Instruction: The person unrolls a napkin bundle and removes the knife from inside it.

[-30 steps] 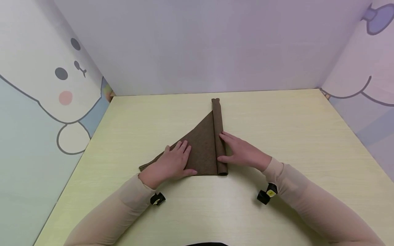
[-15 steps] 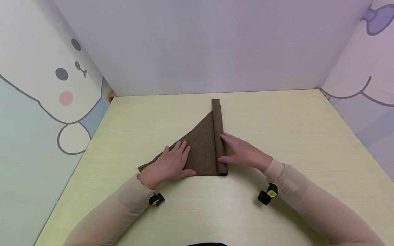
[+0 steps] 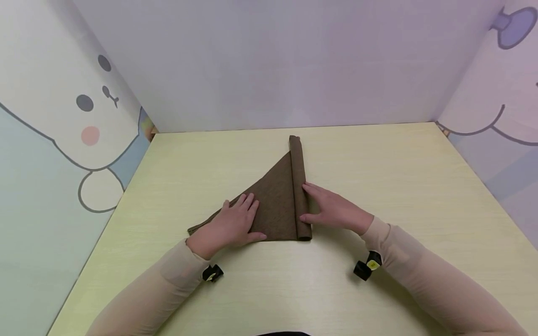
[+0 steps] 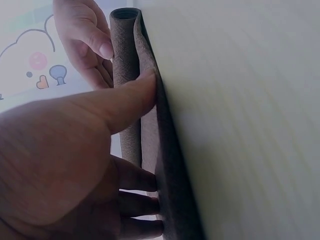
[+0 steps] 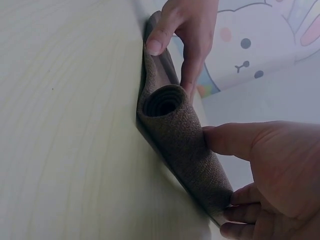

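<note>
A brown cloth (image 3: 275,200) lies on the table, its right edge wound into a tight roll (image 3: 299,196) and the rest a flat, tapering piece to the left. My left hand (image 3: 229,224) rests on that flat part, fingers spread and thumb by the near edge. Beside the roll, my right hand (image 3: 336,208) touches its right side with fingertips and thumb, fingers fairly straight. Seen from the right wrist, the roll's end (image 5: 164,101) shows several coiled layers. The left wrist view has the left thumb (image 4: 132,97) pressing on the cloth near its edge.
The pale wooden table (image 3: 378,163) extends to both sides and in front of the cloth. A plain light panel (image 3: 273,60) stands along its back edge, with cartoon-printed panels (image 3: 96,140) at the sides. Small black devices sit on both wrists.
My right thumb and fingertips have shifted very slightly right along the roll's side. The left hand has eased a touch to the left. The cloth looks the same.
</note>
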Demonstrator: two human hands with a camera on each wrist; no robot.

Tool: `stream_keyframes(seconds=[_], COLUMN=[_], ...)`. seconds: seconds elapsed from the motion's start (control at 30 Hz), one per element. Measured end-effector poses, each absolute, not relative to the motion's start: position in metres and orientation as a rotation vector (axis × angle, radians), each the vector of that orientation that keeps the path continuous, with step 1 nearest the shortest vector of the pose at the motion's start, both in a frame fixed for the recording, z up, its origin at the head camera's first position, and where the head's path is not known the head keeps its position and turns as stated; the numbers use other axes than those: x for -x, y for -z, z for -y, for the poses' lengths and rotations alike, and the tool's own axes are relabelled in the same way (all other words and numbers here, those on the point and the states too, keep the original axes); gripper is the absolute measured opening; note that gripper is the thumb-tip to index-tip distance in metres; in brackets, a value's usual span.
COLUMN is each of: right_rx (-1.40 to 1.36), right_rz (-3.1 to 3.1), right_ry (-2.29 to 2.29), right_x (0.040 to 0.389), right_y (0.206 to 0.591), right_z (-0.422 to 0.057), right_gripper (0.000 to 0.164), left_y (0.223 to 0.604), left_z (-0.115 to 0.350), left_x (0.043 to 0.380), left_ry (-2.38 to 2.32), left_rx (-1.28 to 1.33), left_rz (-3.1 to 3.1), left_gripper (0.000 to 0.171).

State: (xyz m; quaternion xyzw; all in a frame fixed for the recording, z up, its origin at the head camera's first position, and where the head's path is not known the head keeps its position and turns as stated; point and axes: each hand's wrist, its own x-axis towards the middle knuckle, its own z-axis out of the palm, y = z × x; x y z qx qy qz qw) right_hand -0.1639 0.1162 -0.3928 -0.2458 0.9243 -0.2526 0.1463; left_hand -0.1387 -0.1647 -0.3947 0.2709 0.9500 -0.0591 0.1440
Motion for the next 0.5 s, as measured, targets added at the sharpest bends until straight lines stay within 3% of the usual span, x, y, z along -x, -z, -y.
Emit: stream_keyframes(seconds=[0.5], right_rx=[0.69], right_rz=[-2.649], right_ry=[0.732], right_x=[0.1644], right_y=[0.395], right_z=[-0.1208], right_gripper=[0.091], left_y=[0.395], left_z=[0.1668], left_x=[0.1388], left_ry=[0.168], left_rx=[-0.802], left_rz=[-2.744], left_gripper=[0.095])
